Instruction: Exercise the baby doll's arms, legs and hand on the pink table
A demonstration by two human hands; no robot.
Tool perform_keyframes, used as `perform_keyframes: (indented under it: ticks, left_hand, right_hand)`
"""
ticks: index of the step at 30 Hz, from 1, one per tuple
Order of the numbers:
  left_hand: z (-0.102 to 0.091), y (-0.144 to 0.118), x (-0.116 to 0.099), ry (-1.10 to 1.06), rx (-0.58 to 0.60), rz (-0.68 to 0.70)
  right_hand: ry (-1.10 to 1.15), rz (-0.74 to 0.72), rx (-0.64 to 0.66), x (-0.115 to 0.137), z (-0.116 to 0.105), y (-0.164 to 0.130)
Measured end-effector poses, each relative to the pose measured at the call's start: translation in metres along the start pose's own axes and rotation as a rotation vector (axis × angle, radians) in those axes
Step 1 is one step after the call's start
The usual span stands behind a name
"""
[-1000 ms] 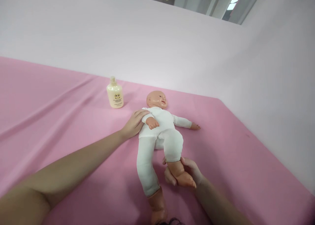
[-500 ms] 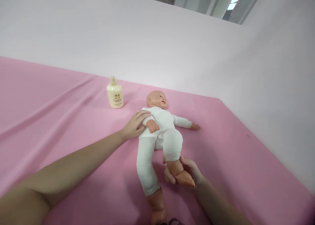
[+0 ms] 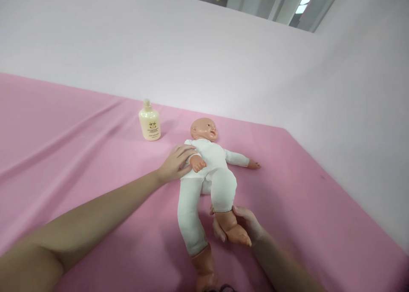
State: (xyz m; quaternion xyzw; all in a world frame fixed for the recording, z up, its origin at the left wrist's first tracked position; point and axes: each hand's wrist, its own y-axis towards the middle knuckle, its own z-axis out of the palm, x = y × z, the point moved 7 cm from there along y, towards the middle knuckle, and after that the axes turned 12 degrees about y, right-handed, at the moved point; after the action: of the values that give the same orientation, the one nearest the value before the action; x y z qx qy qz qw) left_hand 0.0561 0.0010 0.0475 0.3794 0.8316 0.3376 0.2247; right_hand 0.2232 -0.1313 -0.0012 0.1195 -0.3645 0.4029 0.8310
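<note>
A baby doll (image 3: 212, 155) with a white cloth body lies on its back on the pink sheet, its bald head turned to the right. My left hand (image 3: 177, 162) is at the doll's side, its fingers curved over the bent arm near the doll's small fist. Lower down, my right hand (image 3: 247, 224) is closed round one ankle from underneath and holds that leg bent, with the foot raised. The doll's other leg stretches toward me, its foot partly cut off at the bottom edge.
A cream lotion bottle (image 3: 150, 123) with a dark printed label stands upright left of the doll's head. White walls (image 3: 179, 57) border the pink sheet (image 3: 96, 155) behind and on the right. Creases run across the sheet at the left.
The doll's raised foot has dropped slightly, along with my right hand. My left fingers have shifted a little on the doll's arm, and its small fist has moved slightly up.
</note>
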Motion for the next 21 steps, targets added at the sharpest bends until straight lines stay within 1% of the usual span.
perform_keyframes:
  ticks: [10,15,21]
  left_hand:
    - [0.0023,0.0010,0.0010,-0.035,0.046,-0.025]
    - [0.0029,0.0011,0.0009,-0.042,0.044,-0.023]
    - [0.0058,0.0013,0.0020,-0.039,0.082,-0.037]
  right_hand:
    - [0.025,0.019,-0.026,-0.0027,-0.0001,0.0000]
    - [0.038,0.035,-0.041,-0.0042,-0.0016,-0.0002]
    - [0.064,0.066,-0.019,-0.0068,-0.0028,-0.0002]
